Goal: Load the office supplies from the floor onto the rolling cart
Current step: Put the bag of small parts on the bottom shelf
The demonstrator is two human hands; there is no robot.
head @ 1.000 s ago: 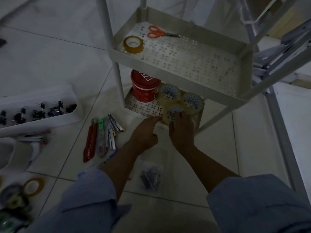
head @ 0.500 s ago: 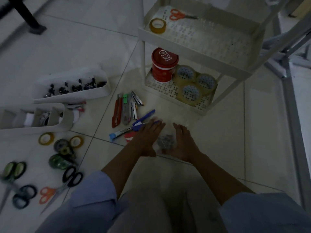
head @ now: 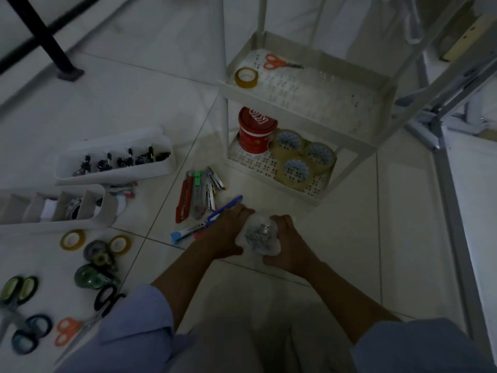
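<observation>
A clear plastic bag of small metal clips (head: 258,238) lies on the floor in front of the white rolling cart (head: 304,189). My left hand (head: 224,234) grips its left side and my right hand (head: 287,244) grips its right side. The cart's bottom shelf carries a red tub (head: 255,134) and three rolls of clear packing tape (head: 297,170). Its upper shelf (head: 322,103) holds a yellow tape roll (head: 246,77) and orange scissors (head: 277,62). Utility knives (head: 192,196) lie on the floor left of my hands.
Two white organiser trays (head: 115,170) (head: 53,219) sit on the floor at left, one with binder clips. Tape rolls (head: 100,251) and several scissors (head: 24,313) lie at lower left. A black table leg (head: 51,41) stands at upper left, a metal frame (head: 451,211) at right.
My hands left the packing tape on the bottom shelf, drew back to the floor and closed round the bag of clips. The view tilted back and left.
</observation>
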